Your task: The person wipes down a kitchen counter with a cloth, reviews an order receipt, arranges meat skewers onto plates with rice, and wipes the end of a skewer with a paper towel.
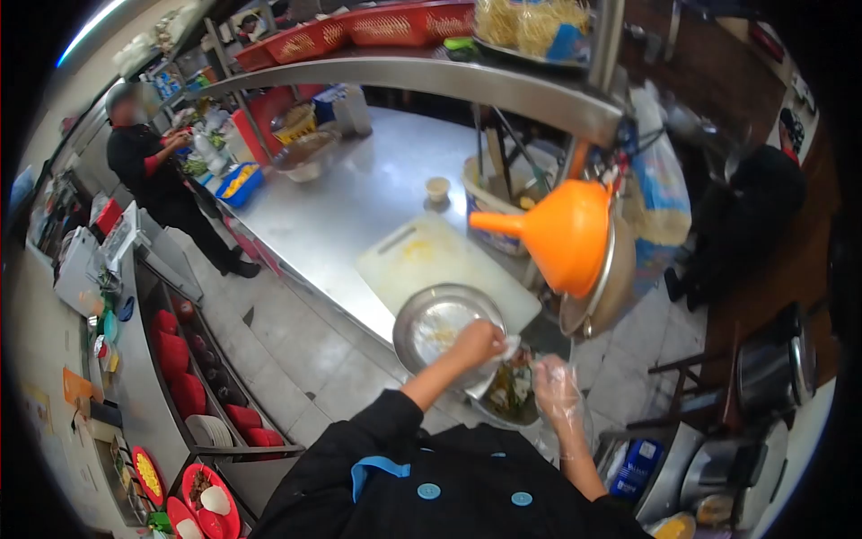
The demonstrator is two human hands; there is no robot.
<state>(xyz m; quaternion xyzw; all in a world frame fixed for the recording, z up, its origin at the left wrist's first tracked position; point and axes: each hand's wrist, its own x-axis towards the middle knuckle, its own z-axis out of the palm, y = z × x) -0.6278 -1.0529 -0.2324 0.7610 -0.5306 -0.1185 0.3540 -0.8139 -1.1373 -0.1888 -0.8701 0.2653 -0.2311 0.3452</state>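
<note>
My left hand [478, 344] is bare and closed, over the right rim of a round metal bowl [431, 314]; a bit of whitish, clear material shows at its fingertips. To its right, my right hand [557, 386] wears a clear plastic glove, and its fingers look curled, with their tips unclear. Between and below the hands is a container of mixed green and reddish food [510, 391]. Small yellowish bits lie in the metal bowl, which rests partly over a white cutting board [404, 260] with a yellow stain.
An orange funnel [566, 235] hangs at the right of the steel counter [359, 180]. A small cup [437, 189] stands beyond the board. A metal shelf [431, 81] crosses above. Another person [148, 171] stands at the far left; a dark-clothed person [759, 216] is at right.
</note>
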